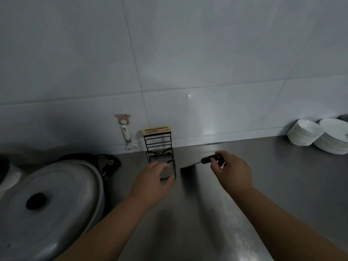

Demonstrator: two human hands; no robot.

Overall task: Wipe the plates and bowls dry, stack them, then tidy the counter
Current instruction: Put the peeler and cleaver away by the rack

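Head view looks down on a steel counter [282,176] that meets a pale tiled wall [207,53]. Near the middle of the frame the right hand [232,169] pinches the black handle of a knife [188,171] between thumb and curled fingers. The wide dark blade points left and hangs just above the counter. The left hand [150,182] reaches to the low front part of a black wire rack [159,146], just left of the blade. Its thumb and fingers are curved with a narrow gap between them, on either side of the rack's front frame. The blur there means I cannot tell whether it truly grips the frame. The rack stands against the wall and has a light wooden block with slots on top.

At the right edge of the frame, well apart from both hands, a stack of white bowls [304,132] leans beside a stack of white plates [333,137]. Both stacks stand on the counter close to the wall and look to be touching each other.

Lower left of the frame is filled by a large metal pot lid [56,200] with a black knob [35,201]. On the wall left of the rack a white peeler [125,134] hangs from a small hook
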